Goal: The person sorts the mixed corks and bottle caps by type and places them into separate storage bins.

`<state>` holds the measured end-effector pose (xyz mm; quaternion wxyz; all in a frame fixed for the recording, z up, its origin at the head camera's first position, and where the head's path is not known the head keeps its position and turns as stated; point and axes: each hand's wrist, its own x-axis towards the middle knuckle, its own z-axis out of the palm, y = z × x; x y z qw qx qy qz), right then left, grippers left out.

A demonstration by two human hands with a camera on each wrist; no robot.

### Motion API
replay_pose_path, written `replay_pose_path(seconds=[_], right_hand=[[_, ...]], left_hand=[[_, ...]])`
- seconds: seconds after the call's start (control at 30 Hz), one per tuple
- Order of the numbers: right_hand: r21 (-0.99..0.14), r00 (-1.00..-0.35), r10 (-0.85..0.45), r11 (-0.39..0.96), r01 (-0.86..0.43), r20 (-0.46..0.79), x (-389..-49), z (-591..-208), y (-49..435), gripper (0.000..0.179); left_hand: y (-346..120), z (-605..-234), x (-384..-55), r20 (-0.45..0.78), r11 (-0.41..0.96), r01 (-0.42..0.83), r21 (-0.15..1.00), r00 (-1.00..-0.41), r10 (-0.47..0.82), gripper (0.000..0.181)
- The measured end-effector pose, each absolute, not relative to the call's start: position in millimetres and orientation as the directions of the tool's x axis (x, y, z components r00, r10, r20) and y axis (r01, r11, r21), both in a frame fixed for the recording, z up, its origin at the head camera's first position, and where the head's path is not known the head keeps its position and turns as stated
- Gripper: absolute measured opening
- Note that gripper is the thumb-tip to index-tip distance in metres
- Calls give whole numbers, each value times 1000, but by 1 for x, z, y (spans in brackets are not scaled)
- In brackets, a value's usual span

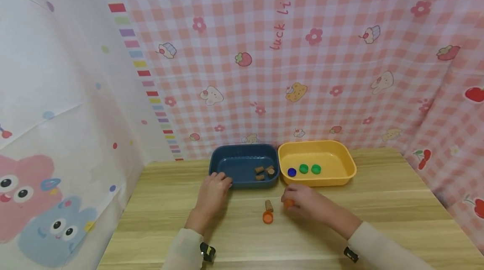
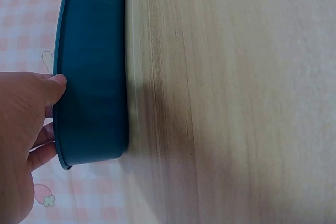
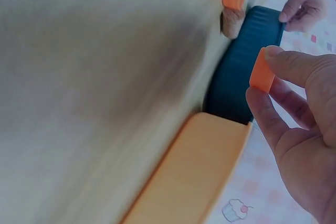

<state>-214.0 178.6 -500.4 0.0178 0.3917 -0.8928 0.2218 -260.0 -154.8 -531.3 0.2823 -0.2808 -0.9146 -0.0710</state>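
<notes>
My left hand [image 1: 211,192] holds the front rim of the dark blue tray [image 2: 94,77], its thumb on the outer wall and the other fingers over the edge. Between the thumb and fingers of my right hand [image 3: 310,108] an orange bottle cap [image 3: 261,72] is pinched. That hand is in front of the yellow tray [image 1: 336,184], above the table. A second orange cap [image 1: 267,218] and a tapered cork [image 1: 269,205] lie together on the table between my hands.
Several corks [image 1: 259,169] lie at the right end of the blue tray. The yellow tray, side by side with it, contains a blue cap [image 1: 292,172] and two green caps [image 1: 316,169]. A checked cloth [image 1: 261,81] hangs behind the wooden table [image 1: 162,215].
</notes>
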Motion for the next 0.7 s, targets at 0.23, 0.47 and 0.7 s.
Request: replay_pose_path(seconds=[0.23, 0.47, 0.7], right_hand=[[-320, -679, -692, 603, -731, 247, -226, -481, 183, 23], [-282, -677, -676, 616, -736, 292, -242, -469, 186, 25], [-262, -686, -674, 634, -728, 275, -256, -462, 190, 24]], left_hand=[[-155, -532, -261, 558, 835, 550, -24, -686, 467, 5], [-155, -532, -261, 553, 837, 547, -17, -692, 464, 4], [-155, -533, -260, 546, 836, 548, -9, -698, 463, 4]])
